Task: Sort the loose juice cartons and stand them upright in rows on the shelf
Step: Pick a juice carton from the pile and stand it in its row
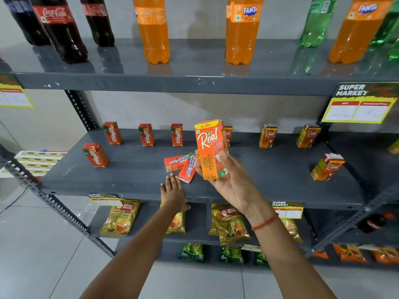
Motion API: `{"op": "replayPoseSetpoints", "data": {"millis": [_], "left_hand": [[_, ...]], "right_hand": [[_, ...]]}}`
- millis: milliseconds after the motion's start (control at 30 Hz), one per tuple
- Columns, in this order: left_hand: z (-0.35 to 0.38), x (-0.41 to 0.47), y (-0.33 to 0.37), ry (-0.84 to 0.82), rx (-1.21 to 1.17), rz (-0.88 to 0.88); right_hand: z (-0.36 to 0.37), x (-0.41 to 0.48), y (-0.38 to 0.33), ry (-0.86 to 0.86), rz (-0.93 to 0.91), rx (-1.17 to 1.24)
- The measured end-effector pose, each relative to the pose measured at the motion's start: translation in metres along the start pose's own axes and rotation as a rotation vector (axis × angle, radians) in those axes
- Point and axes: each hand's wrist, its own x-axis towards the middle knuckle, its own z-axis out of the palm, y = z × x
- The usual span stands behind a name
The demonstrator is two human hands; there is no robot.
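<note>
Right hand (226, 178) holds orange carton (210, 149) above shelf (129, 180) | left hand (172, 190) flat, empty at front edge | risk: brushing two lying cartons (181, 166) off the edge

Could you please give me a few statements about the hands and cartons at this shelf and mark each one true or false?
1. The right hand holds a Real litchi carton. True.
2. The left hand holds a Maaza carton. False: it rests flat and empty on the shelf edge.
3. Two cartons lie flat mid-shelf. True.
4. The standing Maaza cartons are on the right. False: they stand on the left.
</note>
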Motion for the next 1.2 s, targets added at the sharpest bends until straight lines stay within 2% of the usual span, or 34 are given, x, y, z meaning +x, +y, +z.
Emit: {"op": "replayPoseSetpoints", "data": {"millis": [233,367,467,567,733,967,1200], "left_hand": [[-0.008,0.002,0.015,-0.062,0.016,-0.079],[0.0,0.003,0.017,-0.003,-0.025,-0.082],[0.011,0.0,0.018,0.124,-0.105,-0.072],[0.026,-0.002,0.014,0.28,-0.185,-0.027],[0.036,0.002,0.01,0.347,-0.218,0.0],[0.037,0.002,0.011,0.366,-0.217,-0.006],[0.037,0.002,0.01,0.372,-0.226,0.0]], "right_hand": [[-0.081,0.01,0.032,0.306,-0.029,-0.516],[-0.147,0.017,0.031,0.47,-0.038,-0.601],[-0.191,0.02,0.023,0.553,-0.008,-0.642],[-0.22,0.017,0.01,0.575,0.021,-0.64],[-0.26,0.016,-0.007,0.509,0.078,-0.693],[-0.272,0.023,-0.006,0.602,0.149,-0.832],[-0.248,0.036,0.028,0.959,-0.099,-1.071]]}}
